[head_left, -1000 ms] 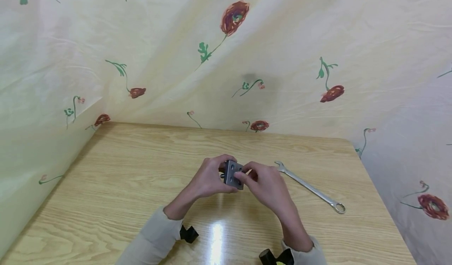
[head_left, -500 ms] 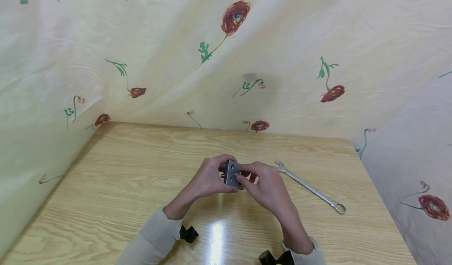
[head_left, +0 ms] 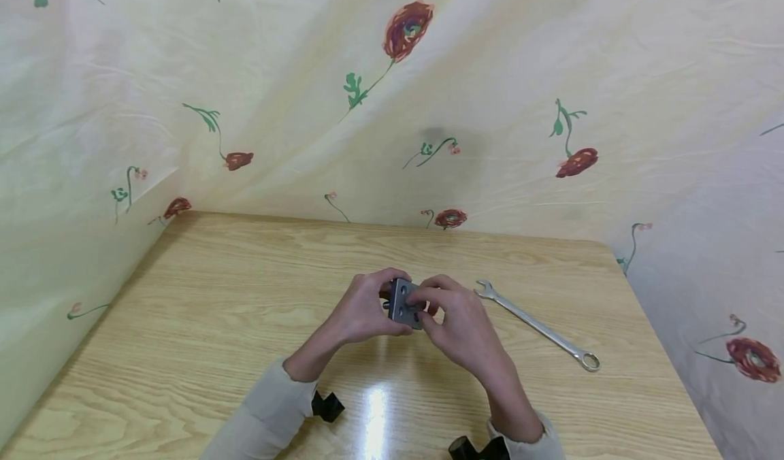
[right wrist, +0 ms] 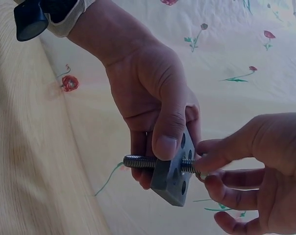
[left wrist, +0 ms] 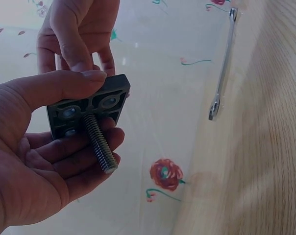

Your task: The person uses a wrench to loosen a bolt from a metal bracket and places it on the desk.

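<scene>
My left hand point(head_left: 366, 310) grips a dark rectangular plate point(left wrist: 117, 87) with several round holes. In the left wrist view its thumb presses the upper edge and its fingers curl beneath. A threaded bolt point(left wrist: 100, 142) passes through the plate and sticks out of the ribbed side. On the other, flat side, my right hand point(head_left: 459, 320) holds the shorter projecting end of the bolt point(right wrist: 188, 166) between thumb and index finger. Those fingertips hide the bolt's end, so its shape cannot be told. Both hands are raised above the table.
A combination wrench point(head_left: 539, 325) lies diagonally on the wood-grain table point(head_left: 214, 297), right of my hands. Flower-printed cloth point(head_left: 294, 106) hangs behind the table and at both sides. Black camera mounts point(head_left: 328, 407) sit on both wrists.
The right thumb and index finger have shifted on the bolt's end: the index now reaches farther over the plate's face and the thumb sits lower. The left hand and plate have stayed put.
</scene>
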A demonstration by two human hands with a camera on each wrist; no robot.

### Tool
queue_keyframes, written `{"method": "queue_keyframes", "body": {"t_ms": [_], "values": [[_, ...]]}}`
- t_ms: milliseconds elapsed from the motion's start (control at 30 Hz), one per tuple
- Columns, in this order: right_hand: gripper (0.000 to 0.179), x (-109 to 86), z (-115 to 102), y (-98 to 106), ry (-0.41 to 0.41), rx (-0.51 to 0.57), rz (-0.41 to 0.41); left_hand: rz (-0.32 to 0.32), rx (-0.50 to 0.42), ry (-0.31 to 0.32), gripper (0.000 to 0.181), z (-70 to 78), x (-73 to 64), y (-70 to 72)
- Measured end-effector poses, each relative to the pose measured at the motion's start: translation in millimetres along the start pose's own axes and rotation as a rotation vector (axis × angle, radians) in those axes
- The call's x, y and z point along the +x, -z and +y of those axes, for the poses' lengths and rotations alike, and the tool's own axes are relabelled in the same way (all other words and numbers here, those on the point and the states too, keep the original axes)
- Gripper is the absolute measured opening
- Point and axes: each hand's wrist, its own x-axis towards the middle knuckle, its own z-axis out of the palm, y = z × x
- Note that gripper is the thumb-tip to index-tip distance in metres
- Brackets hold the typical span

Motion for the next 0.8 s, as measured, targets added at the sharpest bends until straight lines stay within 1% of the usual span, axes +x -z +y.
{"method": "queue_keyframes", "body": {"t_ms": [100,200,267,333,433,533,633,800], "values": [[0.027,-0.3,0.2,1.6,-0.035,0.002,-0.032,0.000,-0.005,-0.001,0.059,0.8,-0.5,0.5],[0.033,0.1,0.0,3.3,-0.109,0.008,-0.061,0.000,-0.010,-0.002,0.059,1.6,-0.9,1.1],[0.031,1.2,0.1,3.5,-0.167,0.001,-0.077,0.000,-0.012,0.001,0.059,2.0,-1.1,1.3],[0.027,2.4,0.5,2.8,-0.220,-0.002,-0.090,0.001,-0.014,0.006,0.059,2.1,-1.2,1.5],[0.022,3.7,1.2,1.3,-0.268,-0.006,-0.100,0.000,-0.015,0.010,0.059,1.8,-1.0,1.5],[0.018,4.3,1.6,0.2,-0.265,-0.002,-0.093,-0.003,-0.014,0.007,0.059,1.3,-0.7,1.2],[0.016,4.3,1.3,-0.1,-0.225,-0.008,-0.071,-0.006,-0.019,0.004,0.059,1.0,-0.5,1.0],[0.018,2.3,0.0,0.8,-0.151,-0.012,-0.036,-0.003,-0.021,-0.001,0.059,0.7,-0.6,1.0]]}}
